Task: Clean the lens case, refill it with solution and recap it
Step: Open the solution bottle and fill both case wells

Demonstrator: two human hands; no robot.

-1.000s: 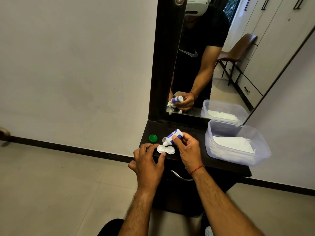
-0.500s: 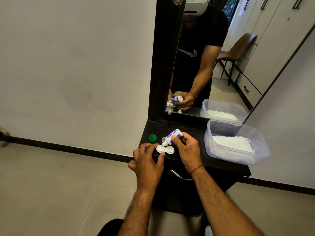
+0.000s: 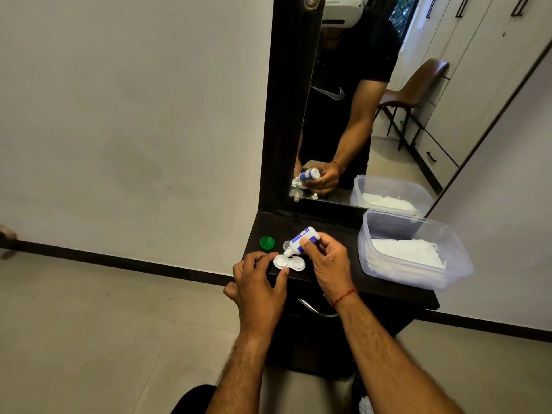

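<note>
Right hand [image 3: 328, 264], at centre frame, grips a small blue-and-white bottle [image 3: 301, 239] tilted nozzle-down over the left well of the white lens case [image 3: 289, 262] on the dark dresser top [image 3: 277, 225]. Left hand [image 3: 258, 285] pinches the case's left edge. Label print is too small to read. A green cap [image 3: 267, 242] lies just left; the mirror [image 3: 373, 130] shows a swoosh logo [image 3: 331, 94] on a black shirt.

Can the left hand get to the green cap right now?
Probably yes. The green cap lies on the counter just beyond the left hand, nothing between. But its fingers hold the case under the bottle, so it must let go first.
</note>
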